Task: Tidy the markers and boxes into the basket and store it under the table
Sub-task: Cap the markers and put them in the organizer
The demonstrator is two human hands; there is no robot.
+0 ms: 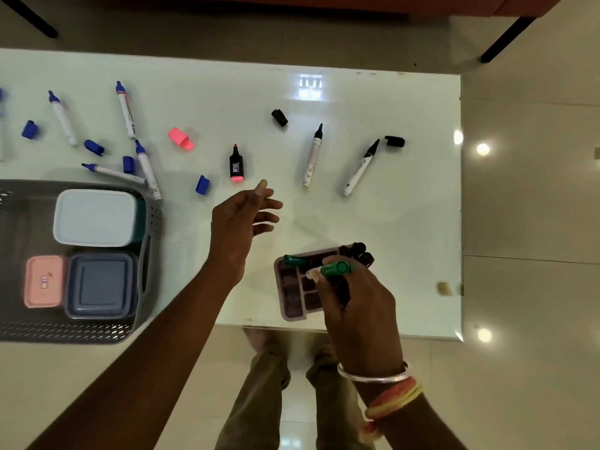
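From your head camera, looking straight down, your right hand (354,297) sits at the lower centre of the frame, fingers closed around a green-capped marker (334,269) held over a mauve divided tray (292,287) that lies at the near edge of the white desk (406,222). A second green marker (293,260) rests across the tray's upper left corner, and dark marker ends show at its upper right corner. Your left hand (242,219) hovers above the middle of the desk with fingers spread wide and nothing in them. Just above it lies an uncapped black highlighter with a pink tip (236,164), its pink cap (180,139) apart to the upper left. To the right of centre lie two uncapped black markers (313,155) with two black caps (279,117) nearby. At the upper left of the frame, several uncapped blue markers (126,109) and loose blue caps (202,185) are scattered. The grey basket (147,254) stands at the left edge of the frame and holds three closed boxes: a white-lidded box (94,217), a pink box (43,281) and a grey-blue box (100,284).
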